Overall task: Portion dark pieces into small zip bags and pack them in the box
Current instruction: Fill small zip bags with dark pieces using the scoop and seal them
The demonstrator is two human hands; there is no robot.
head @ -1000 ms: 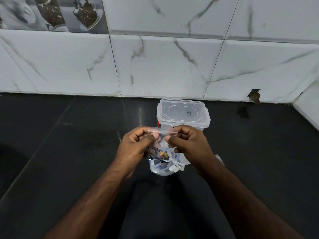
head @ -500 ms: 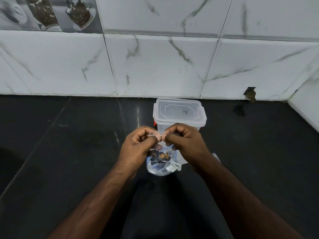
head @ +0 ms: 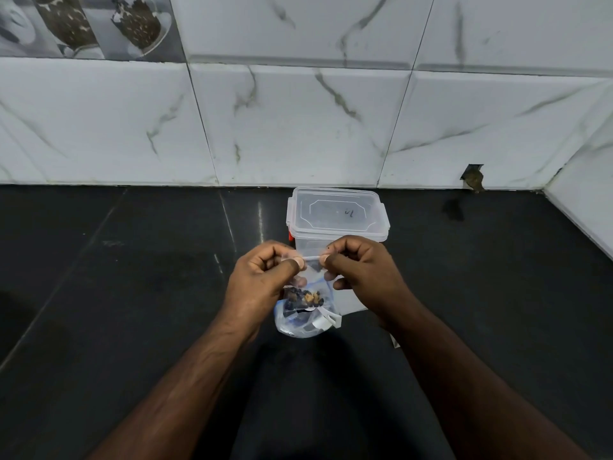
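With your left hand (head: 262, 280) and right hand (head: 360, 270) each in a tight pinch grip on the zip bag's (head: 310, 287) top strip, held above the worktop (head: 132, 293) before the lidded box (head: 335, 217), an uneven press could leave a gap and spill the dark pieces (head: 303, 298).

my left hand (head: 262, 277) and right hand (head: 361, 270) pinch a clear, colourless zip bag (head: 313, 287) with a faint blue line near its seal; inside sit dark pieces (head: 300, 298), mostly black-brown, with one tan-orange bit among them. under it lies a clear bag (head: 298, 323) tinged blue, with white strips at its side. behind stands a translucent, whitish box (head: 335, 217) whose lid bears a small dark scribble, and a red patch shows at its left edge. the counter (head: 132, 293) is glossy black. the wall tiles (head: 298, 121) are white with grey marble veins; one tile (head: 89, 24) at upper left carries a grey-and-brown cup print.
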